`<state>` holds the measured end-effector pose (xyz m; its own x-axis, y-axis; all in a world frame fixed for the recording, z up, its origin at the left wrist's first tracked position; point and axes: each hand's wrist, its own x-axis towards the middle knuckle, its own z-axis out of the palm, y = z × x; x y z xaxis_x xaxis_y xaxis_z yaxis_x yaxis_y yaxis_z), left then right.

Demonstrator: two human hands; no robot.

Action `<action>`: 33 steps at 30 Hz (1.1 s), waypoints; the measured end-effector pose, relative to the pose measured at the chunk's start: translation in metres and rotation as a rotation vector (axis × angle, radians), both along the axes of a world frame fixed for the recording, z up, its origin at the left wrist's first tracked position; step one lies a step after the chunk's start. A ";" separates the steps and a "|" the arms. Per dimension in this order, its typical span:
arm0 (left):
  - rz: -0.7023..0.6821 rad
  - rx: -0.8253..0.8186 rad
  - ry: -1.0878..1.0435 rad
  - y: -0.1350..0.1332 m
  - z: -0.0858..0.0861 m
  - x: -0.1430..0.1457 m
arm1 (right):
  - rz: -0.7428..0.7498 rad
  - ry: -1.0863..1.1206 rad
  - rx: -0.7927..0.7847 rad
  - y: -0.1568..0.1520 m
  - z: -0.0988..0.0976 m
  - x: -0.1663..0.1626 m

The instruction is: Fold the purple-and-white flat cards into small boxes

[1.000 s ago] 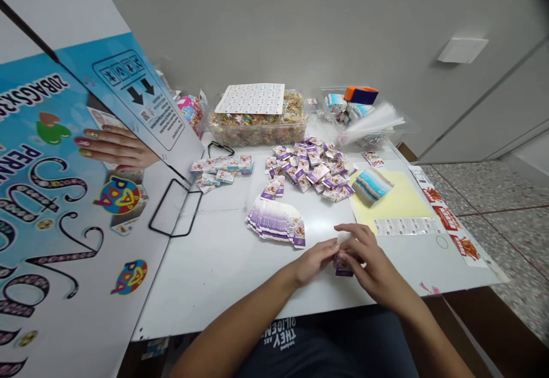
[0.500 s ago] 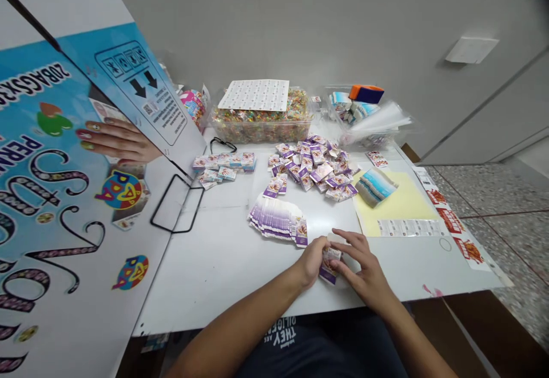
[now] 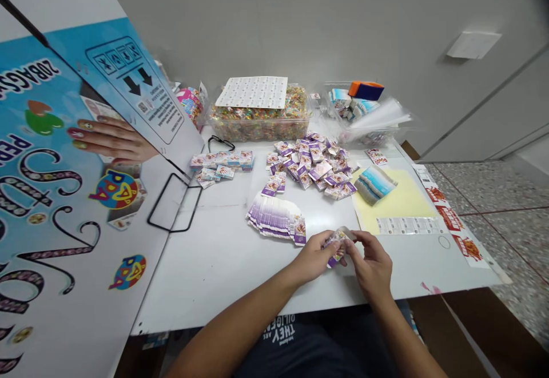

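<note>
My left hand (image 3: 312,258) and my right hand (image 3: 372,262) pinch a small purple and white printed packet (image 3: 337,246) between them, just above the white table (image 3: 223,263) near its front edge. Left of the hands lies a fanned row of flat purple packets (image 3: 277,221). Farther back sits a loose heap of purple packets (image 3: 315,163). A smaller group of light blue packets (image 3: 223,163) lies to the left of the heap.
A large blue printed cardboard sheet (image 3: 64,183) leans over the table's left side. At the back stand a clear tub of coloured sweets (image 3: 259,118) with a label sheet (image 3: 253,92) on top and a clear tray (image 3: 364,112). A yellow sheet (image 3: 403,203) lies on the right.
Both hands have lifted the packet off the table and turned it up between the fingertips. The right hand's fingers have curled in from a flatter reach.
</note>
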<state>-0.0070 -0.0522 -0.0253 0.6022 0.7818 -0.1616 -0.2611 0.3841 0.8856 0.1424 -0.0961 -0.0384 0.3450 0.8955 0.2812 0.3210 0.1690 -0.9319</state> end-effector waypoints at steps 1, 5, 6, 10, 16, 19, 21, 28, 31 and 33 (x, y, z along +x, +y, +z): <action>0.002 0.022 0.001 0.000 0.000 0.000 | 0.040 -0.024 0.014 0.001 0.003 0.001; 0.006 0.063 0.032 -0.001 0.003 0.000 | 0.078 0.074 -0.027 0.004 0.016 0.003; 0.005 0.079 0.044 -0.001 0.004 0.000 | 0.063 0.149 -0.071 0.006 0.018 0.003; -0.016 0.152 0.060 -0.005 0.009 -0.002 | 0.024 0.478 -0.184 0.009 0.022 -0.001; -0.020 0.151 0.030 -0.005 0.012 -0.003 | 0.147 0.682 -0.234 0.005 0.027 -0.007; -0.012 0.164 0.024 -0.004 0.013 -0.003 | 0.112 0.619 -0.182 0.002 0.026 -0.010; -0.013 0.157 0.024 -0.004 0.013 -0.003 | 0.076 0.555 -0.146 0.000 0.023 -0.012; -0.030 0.169 0.004 -0.004 0.010 -0.005 | -0.025 0.518 -0.150 0.000 0.021 -0.019; -0.034 0.176 -0.007 -0.003 0.010 -0.005 | -0.021 0.522 -0.139 0.002 0.025 -0.019; -0.037 0.170 -0.020 -0.002 0.010 -0.005 | -0.014 0.508 -0.117 0.002 0.027 -0.018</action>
<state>-0.0123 -0.0546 -0.0156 0.6327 0.7742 -0.0166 -0.2680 0.2390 0.9333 0.1247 -0.0938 -0.0111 0.4246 0.9050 -0.0262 -0.1751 0.0537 -0.9831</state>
